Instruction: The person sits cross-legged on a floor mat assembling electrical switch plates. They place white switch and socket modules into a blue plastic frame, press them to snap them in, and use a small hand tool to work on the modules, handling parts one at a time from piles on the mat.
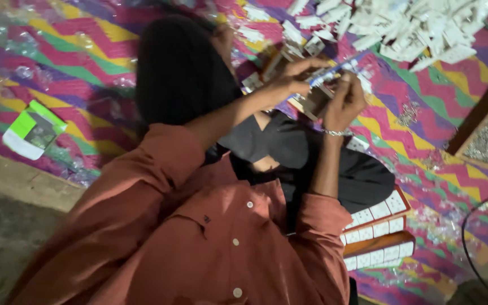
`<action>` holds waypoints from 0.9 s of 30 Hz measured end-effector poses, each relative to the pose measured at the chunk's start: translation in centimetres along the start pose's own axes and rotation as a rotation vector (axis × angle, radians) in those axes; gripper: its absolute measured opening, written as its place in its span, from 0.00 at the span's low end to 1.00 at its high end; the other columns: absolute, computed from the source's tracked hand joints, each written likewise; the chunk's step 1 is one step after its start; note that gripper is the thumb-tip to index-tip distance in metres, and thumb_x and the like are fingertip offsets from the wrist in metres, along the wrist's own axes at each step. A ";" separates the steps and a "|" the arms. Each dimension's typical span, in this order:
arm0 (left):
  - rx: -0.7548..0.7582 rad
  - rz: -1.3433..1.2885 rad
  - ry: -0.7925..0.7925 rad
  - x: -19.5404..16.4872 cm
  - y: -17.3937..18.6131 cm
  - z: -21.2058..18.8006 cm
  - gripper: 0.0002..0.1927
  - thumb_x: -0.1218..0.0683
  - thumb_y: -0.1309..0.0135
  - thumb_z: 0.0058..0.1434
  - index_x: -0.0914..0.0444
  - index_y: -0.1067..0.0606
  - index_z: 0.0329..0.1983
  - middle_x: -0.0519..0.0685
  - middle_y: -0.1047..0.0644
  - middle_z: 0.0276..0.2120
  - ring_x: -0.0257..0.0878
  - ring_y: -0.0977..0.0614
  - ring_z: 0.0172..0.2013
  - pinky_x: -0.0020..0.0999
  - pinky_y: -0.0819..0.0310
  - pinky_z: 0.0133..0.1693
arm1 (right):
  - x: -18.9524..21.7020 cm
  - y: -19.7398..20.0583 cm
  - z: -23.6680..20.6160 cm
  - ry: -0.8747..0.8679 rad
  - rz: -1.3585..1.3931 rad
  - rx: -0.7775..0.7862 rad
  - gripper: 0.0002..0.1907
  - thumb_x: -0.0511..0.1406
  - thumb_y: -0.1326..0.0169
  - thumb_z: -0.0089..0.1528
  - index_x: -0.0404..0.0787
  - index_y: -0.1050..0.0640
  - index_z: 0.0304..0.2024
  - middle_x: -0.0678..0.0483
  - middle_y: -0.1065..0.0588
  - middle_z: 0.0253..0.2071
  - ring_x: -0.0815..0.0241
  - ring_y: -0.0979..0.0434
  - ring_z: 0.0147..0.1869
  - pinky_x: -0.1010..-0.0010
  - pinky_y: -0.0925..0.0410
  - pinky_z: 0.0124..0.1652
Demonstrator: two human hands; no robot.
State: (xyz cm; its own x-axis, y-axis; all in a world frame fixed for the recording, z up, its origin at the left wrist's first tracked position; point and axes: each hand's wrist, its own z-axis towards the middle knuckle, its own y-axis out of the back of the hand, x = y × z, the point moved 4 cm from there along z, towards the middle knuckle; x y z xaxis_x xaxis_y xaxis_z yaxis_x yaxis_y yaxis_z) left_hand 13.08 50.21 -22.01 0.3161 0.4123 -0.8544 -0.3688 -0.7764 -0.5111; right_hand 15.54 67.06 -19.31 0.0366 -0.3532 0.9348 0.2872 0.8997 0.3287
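Observation:
Both my hands meet above my lap over a zigzag-patterned mat (86, 62). My left hand (296, 76) reaches out from a rust-coloured sleeve and pinches a thin blue-handled tool (334, 68). My right hand (343, 103), with a bracelet at the wrist, holds a small brown-and-white part (315, 101) right under the tool's tip. Exactly how the fingers sit on the part is blurred. My black-trousered knee (179, 68) rises to the left of the hands.
A heap of white plastic pieces (419, 25) lies at the top right. A wooden compartment tray (484, 141) holds small metal bits. Wooden racks with rows of white square parts (377, 234) sit at my right hip. A green-and-white box (32, 129) lies left, and a black cable (470, 248) lower right.

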 end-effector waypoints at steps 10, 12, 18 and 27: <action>-0.020 0.005 0.013 -0.7 1.8 0.1 0.36 0.62 0.49 0.52 0.62 0.32 0.69 0.47 0.26 0.50 0.35 0.25 0.46 0.29 0.28 0.43 | 1.2 -1.6 0.3 0.040 0.108 0.101 0.05 0.27 0.45 0.71 0.28 0.22 0.47 0.50 0.22 0.42 0.64 0.21 0.46 0.72 0.27 0.49; -0.056 0.041 0.120 -0.1 2.1 0.1 0.38 0.62 0.50 0.50 0.61 0.33 0.70 0.48 0.26 0.43 0.36 0.26 0.36 0.30 0.30 0.35 | 1.2 -1.5 0.2 0.027 0.114 0.113 0.05 0.27 0.43 0.71 0.28 0.23 0.47 0.50 0.21 0.42 0.64 0.21 0.46 0.71 0.27 0.49; -0.022 -0.034 0.017 0.4 2.5 0.3 0.36 0.61 0.49 0.52 0.62 0.34 0.69 0.46 0.26 0.48 0.33 0.25 0.39 0.29 0.28 0.38 | 1.6 -2.2 1.2 0.052 0.014 0.077 0.04 0.27 0.41 0.68 0.29 0.21 0.43 0.51 0.21 0.39 0.65 0.20 0.42 0.72 0.27 0.44; 0.044 0.112 -0.134 -1.0 2.0 0.5 0.34 0.61 0.50 0.56 0.62 0.33 0.69 0.42 0.28 0.49 0.30 0.27 0.45 0.27 0.31 0.42 | 1.9 -2.1 1.7 0.113 -0.028 0.112 0.03 0.26 0.41 0.68 0.31 0.23 0.41 0.53 0.25 0.39 0.65 0.22 0.42 0.74 0.28 0.43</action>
State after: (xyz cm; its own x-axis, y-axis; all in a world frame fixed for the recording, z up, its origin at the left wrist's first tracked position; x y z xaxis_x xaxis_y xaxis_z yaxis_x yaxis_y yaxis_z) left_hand 11.59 48.49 -22.25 0.1521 0.3867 -0.9096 -0.4340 -0.8007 -0.4130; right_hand 13.39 64.97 -18.02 0.1392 -0.3996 0.9061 0.1808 0.9098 0.3735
